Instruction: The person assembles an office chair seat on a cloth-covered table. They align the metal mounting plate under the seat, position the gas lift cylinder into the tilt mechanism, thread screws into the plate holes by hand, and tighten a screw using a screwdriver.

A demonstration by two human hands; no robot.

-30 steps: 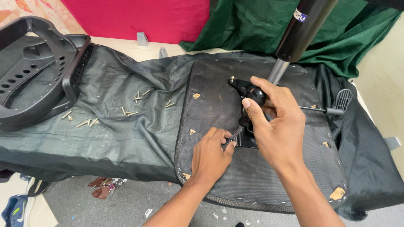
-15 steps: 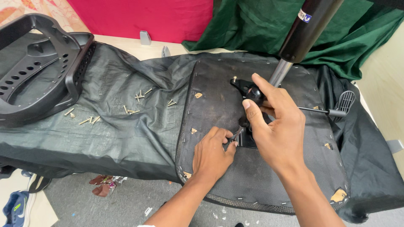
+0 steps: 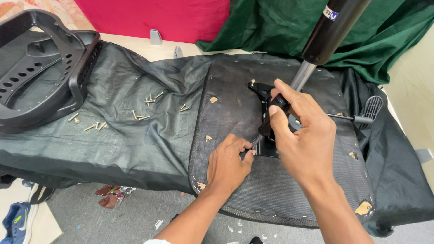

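Two bare hands work over the underside of an upturned chair seat [image 3: 289, 190], a dark fabric-covered panel lying flat on a black sheet [image 3: 126, 135] spread across the tabletop [image 3: 140, 47]. The right hand [image 3: 303, 135] is closed around the black handle of a screwdriver [image 3: 271, 122], thumb and fingers wrapped tight, with the tool slanting down and to the left toward the black metal mounting plate [image 3: 266, 97] bolted near the middle of the seat. The left hand [image 3: 230, 160] rests palm down on the seat just beside that plate; its fingertips are pinched together at the lower end of the screwdriver, though whether they hold a screw there is too small to tell. A thick black gas-lift column [image 3: 330, 27] with a bright metal shaft rises from the plate behind the right hand. A thin lever with a ribbed black paddle [image 3: 373, 108] sticks out to the right of the plate. Loose screws [image 3: 147, 101] lie scattered on the sheet well to the left of the seat. Farther left sits a black plastic chair back [image 3: 40, 72] with perforated holes. Green cloth [image 3: 379, 40] is bunched behind the seat, next to a red panel [image 3: 153, 16]. Below the tabletop edge, a blue shoe [image 3: 16, 221] shows on the grey floor [image 3: 135, 217].
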